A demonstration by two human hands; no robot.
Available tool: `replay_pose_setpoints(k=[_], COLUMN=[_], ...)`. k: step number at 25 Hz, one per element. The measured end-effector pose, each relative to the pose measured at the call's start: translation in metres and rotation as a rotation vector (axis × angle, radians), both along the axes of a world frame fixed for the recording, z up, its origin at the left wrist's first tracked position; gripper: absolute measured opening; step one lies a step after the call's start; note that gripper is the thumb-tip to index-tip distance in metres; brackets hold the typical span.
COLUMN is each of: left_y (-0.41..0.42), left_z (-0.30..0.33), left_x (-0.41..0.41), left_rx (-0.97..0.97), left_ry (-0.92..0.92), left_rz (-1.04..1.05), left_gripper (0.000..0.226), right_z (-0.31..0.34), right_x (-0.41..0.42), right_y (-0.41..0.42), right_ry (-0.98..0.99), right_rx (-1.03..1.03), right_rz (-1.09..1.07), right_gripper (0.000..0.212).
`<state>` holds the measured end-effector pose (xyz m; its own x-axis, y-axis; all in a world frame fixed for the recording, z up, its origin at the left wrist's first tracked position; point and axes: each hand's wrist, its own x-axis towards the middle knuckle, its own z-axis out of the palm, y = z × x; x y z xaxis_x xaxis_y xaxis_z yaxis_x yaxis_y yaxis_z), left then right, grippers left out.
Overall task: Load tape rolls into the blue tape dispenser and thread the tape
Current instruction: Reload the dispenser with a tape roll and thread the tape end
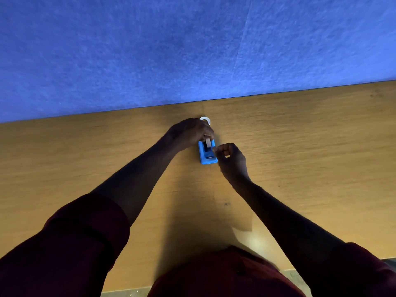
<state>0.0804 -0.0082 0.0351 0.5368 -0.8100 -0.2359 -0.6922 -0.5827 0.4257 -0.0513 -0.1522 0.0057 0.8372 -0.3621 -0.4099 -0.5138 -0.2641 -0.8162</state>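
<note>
The blue tape dispenser (pixel 206 155) lies on the wooden table (pixel 300 136), its cutter end toward me. A tape roll (pixel 207 142) stands on edge in its cradle. My left hand (pixel 190 132) curls over the dispenser's far end and grips that roll from above. My right hand (pixel 230 160) hovers at the dispenser's right side, thumb and forefinger pinched together at about the level of the cutter; whether a tape end lies between them is too small to tell. A second, white tape roll (pixel 206 119) lies flat just beyond my left hand, partly hidden by it.
A blue felt wall panel (pixel 192 50) rises along the table's far edge. Bare wood stretches to both sides of the dispenser. The table's near edge (pixel 128 291) runs just in front of my body.
</note>
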Motion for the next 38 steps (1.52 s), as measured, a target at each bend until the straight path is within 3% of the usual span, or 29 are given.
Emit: replay_pose_setpoints(k=[11, 15, 21, 27, 30, 33, 38], left_y=[0.003, 0.007, 0.011, 0.021, 0.024, 0.019, 0.001], left_z=[0.002, 0.007, 0.013, 0.023, 0.023, 0.016, 0.004], left_x=[0.002, 0.002, 0.003, 0.005, -0.003, -0.019, -0.054], left_rx=[-0.004, -0.045, -0.048, -0.235, -0.411, -0.576, -0.738], left_ry=[-0.006, 0.072, 0.137, 0.093, 0.056, 0.017, 0.047], left_rz=[0.045, 0.070, 0.079, 0.189, 0.310, 0.507, 0.773], left_gripper=[0.018, 0.018, 0.021, 0.019, 0.022, 0.022, 0.019], right_z=[-0.003, -0.007, -0.016, -0.007, -0.001, 0.004, 0.018], right_x=[0.001, -0.002, -0.004, -0.006, -0.005, 0.001, 0.019], right_y=[-0.003, 0.000, 0.002, -0.008, -0.005, 0.003, 0.010], right_ry=[-0.051, -0.064, -0.050, -0.151, -0.214, -0.147, -0.192], right_rx=[-0.063, -0.231, -0.345, -0.218, -0.198, 0.036, 0.260], right_rz=[0.086, 0.290, 0.338, 0.231, 0.036, -0.091, -0.069], right_gripper=[0.014, 0.059, 0.064, 0.068, 0.048, 0.027, 0.031])
